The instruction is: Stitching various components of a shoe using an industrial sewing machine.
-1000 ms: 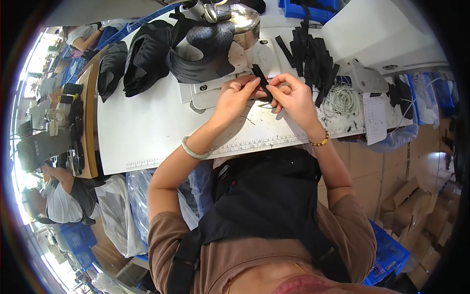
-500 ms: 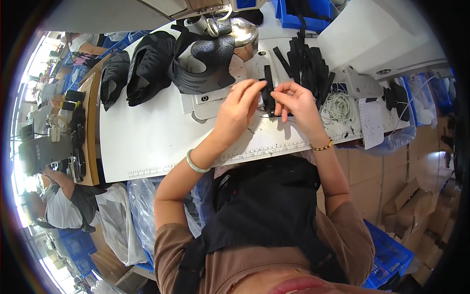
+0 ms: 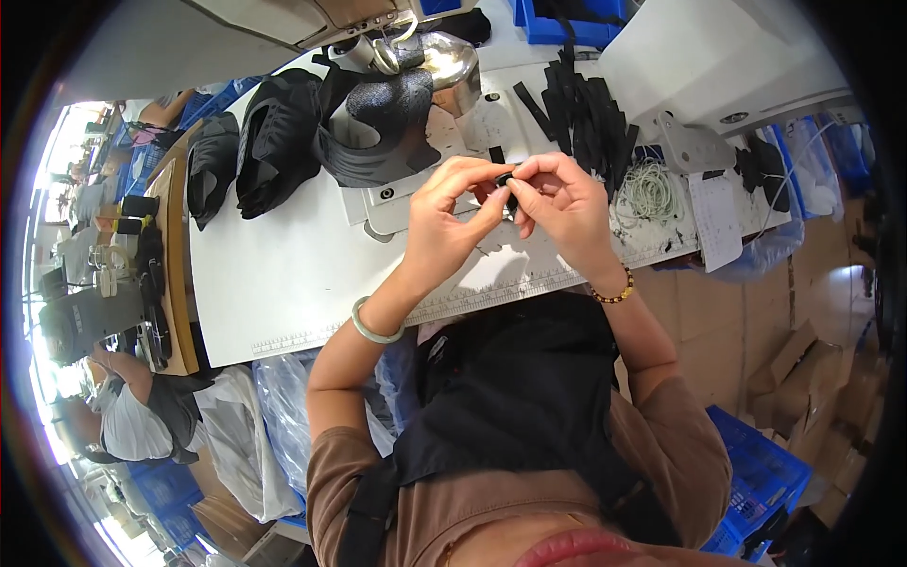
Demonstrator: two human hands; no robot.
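Observation:
Above the near part of the white table, my left hand [image 3: 448,213] and my right hand [image 3: 570,208] meet fingertip to fingertip. Both are closed in a pinch on a black strip [image 3: 511,185], which the fingers mostly hide. Its far end seems to poke out beyond them. Just past my right hand lies a bundle of similar black strips [image 3: 588,121]. A black shoe upper [image 3: 383,123] rests by the sewing machine's metal parts, beyond my left hand. Two more dark uppers, a larger one [image 3: 277,137] and a smaller one [image 3: 212,161], lie farther left.
Tangled pale cord [image 3: 652,192] and a written paper sheet [image 3: 715,222] lie at the right. A printed ruler [image 3: 463,304] runs along the table's near edge. At the back stands a blue bin [image 3: 572,26]. White machine bodies overhang the far side; another person's arm [image 3: 130,371] shows at left.
My hands have come together, and their fingertips now meet on the strip, covering most of it. Before, it stood out lengthwise between them. The whole view has shifted slightly.

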